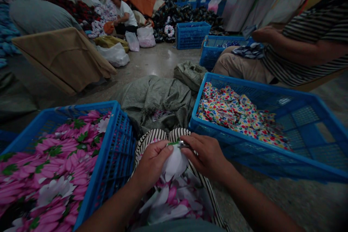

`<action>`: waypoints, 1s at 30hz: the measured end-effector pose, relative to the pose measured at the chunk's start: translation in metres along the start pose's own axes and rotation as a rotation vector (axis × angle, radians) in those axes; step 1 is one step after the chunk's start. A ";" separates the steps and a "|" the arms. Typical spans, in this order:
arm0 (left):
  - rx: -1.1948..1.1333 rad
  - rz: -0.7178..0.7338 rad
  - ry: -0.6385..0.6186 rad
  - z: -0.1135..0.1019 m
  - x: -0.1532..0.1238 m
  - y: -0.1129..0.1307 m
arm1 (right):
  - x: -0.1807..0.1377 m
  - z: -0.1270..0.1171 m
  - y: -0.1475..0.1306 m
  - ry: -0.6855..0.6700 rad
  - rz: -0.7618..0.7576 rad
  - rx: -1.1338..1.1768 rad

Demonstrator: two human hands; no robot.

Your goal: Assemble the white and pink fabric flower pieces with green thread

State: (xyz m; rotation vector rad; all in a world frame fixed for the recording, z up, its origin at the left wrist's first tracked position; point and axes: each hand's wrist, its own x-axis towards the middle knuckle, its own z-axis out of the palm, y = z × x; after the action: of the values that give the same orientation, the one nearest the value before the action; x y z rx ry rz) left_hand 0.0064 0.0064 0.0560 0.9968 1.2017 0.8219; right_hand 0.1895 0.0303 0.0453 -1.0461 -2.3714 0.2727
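Observation:
Between thumb and fingers, my left hand [152, 159] pinches a white artificial flower [175, 165] close to its green edge, just above my lap. My right hand [205, 156] is closed around a small metal tool [184, 145] that looks like thread snips, its tip against the green part. More white and pink artificial petals [174, 203] lie in my lap on black-and-white striped cloth [150, 137]. My right fingers partly hide the tool, so its exact shape is unclear.
A blue crate [118, 110] of pink and white flowers stands at my left. At my right, another blue crate [272, 88] holds colourful dotted fabric pieces [236, 112]. Grey-green sacks [154, 98] lie ahead. Several people sit nearby, one in a striped shirt [307, 40] at the right.

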 end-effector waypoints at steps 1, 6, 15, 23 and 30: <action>-0.022 -0.010 -0.003 0.000 0.000 -0.001 | -0.001 0.001 0.001 -0.001 -0.001 0.010; -0.180 -0.041 -0.040 0.002 -0.001 -0.008 | -0.002 0.003 0.002 0.005 0.000 0.091; -0.278 -0.045 -0.042 0.003 -0.002 -0.012 | -0.005 0.004 0.001 0.033 -0.011 0.168; -0.448 -0.113 0.012 0.010 -0.001 -0.005 | -0.008 0.022 0.000 0.354 0.452 0.857; -0.473 -0.072 0.000 0.009 0.003 -0.003 | 0.002 0.034 -0.011 0.221 0.838 1.625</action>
State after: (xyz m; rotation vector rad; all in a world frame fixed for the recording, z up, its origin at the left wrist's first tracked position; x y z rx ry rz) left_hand 0.0159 0.0064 0.0525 0.5640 0.9725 0.9898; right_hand 0.1627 0.0251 0.0214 -0.9178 -0.7192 1.7966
